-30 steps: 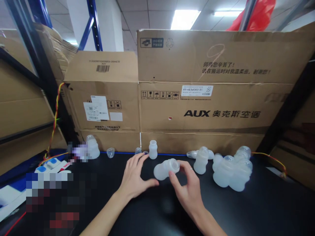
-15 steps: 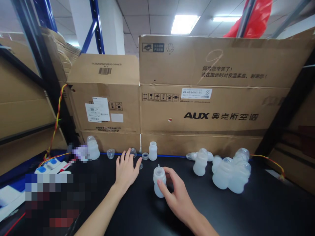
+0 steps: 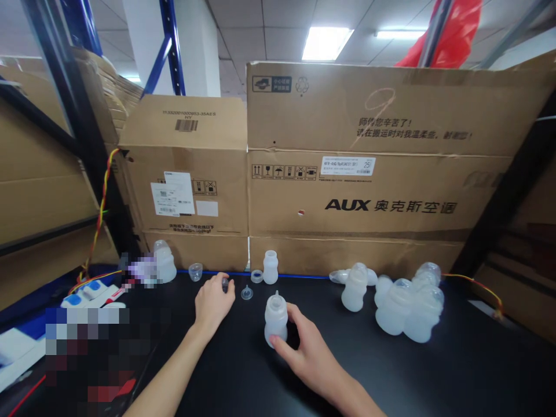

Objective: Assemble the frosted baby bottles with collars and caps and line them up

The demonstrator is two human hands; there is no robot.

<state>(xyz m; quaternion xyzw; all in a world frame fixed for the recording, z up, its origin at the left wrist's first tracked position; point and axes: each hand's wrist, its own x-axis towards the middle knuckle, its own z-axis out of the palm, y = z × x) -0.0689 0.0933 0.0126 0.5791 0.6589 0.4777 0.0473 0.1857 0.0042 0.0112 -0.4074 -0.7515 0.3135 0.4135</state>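
Observation:
My right hand (image 3: pixel 306 344) grips a small frosted baby bottle (image 3: pixel 276 324) from its right side, thumb low at the front and fingers behind. The bottle is upright, with a clear nipple (image 3: pixel 277 300) at its top. To its left, my left hand (image 3: pixel 212 301) has its fingers curled around a small clear cap (image 3: pixel 225 284), mostly covered by them. Between the hands and farther back lies a loose clear nipple (image 3: pixel 247 292) on the black table. Behind that are a ring collar (image 3: pixel 256 276) and an open bottle (image 3: pixel 270 267).
Another clear cap (image 3: pixel 195 272) and a capped bottle (image 3: pixel 165 263) stand at the back left. Several capped bottles (image 3: pixel 408 307) cluster at the right, near a single one (image 3: pixel 355 288). Cardboard panels (image 3: pixel 295 249) wall the back; a power strip (image 3: pixel 93 298) lies left.
My left hand has drawn back leftward and closed from spread fingers onto the clear cap, uncovering the loose nipple. The held bottle has shifted slightly left and turned in my right hand.

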